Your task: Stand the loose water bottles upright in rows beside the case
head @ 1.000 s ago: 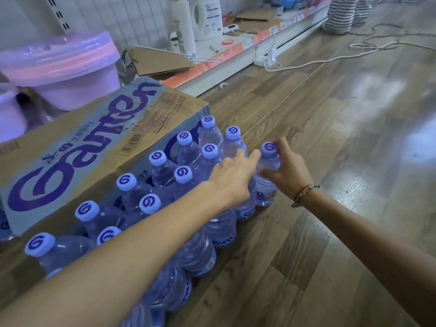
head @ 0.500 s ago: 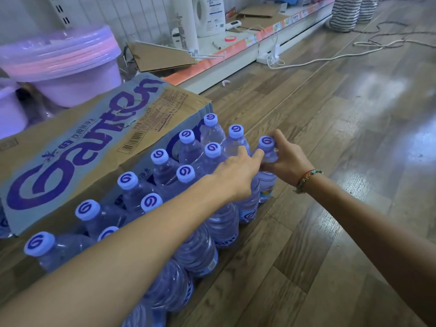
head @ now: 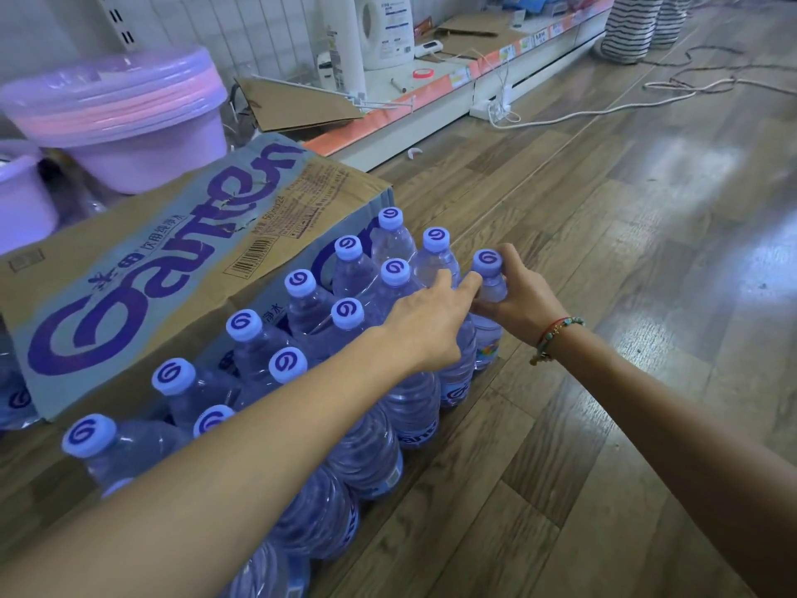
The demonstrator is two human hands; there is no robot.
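Note:
Several clear water bottles with pale blue caps [head: 347, 313] stand upright in rows on the wooden floor, tight against the cardboard case [head: 142, 269] printed with purple letters. The end bottle [head: 487, 263] of the outer row stands at the far right corner. My right hand [head: 519, 299] is wrapped around its neck just under the cap. My left hand [head: 425, 325] reaches across the rows, fingers spread, its fingertips touching that same bottle's shoulder. My left forearm hides parts of the nearer bottles.
Purple lidded bins [head: 125, 118] stand behind the case. A low shelf [head: 431, 101] holds flat cardboard, detergent bottles and a tape roll. A white cord and power strip [head: 491, 110] lie on the floor farther back. Striped bags [head: 629, 32] stand top right.
The end bottle has been pushed in closer to its neighbours in the outer row. Both hands have stayed on it, sliding slightly toward the case.

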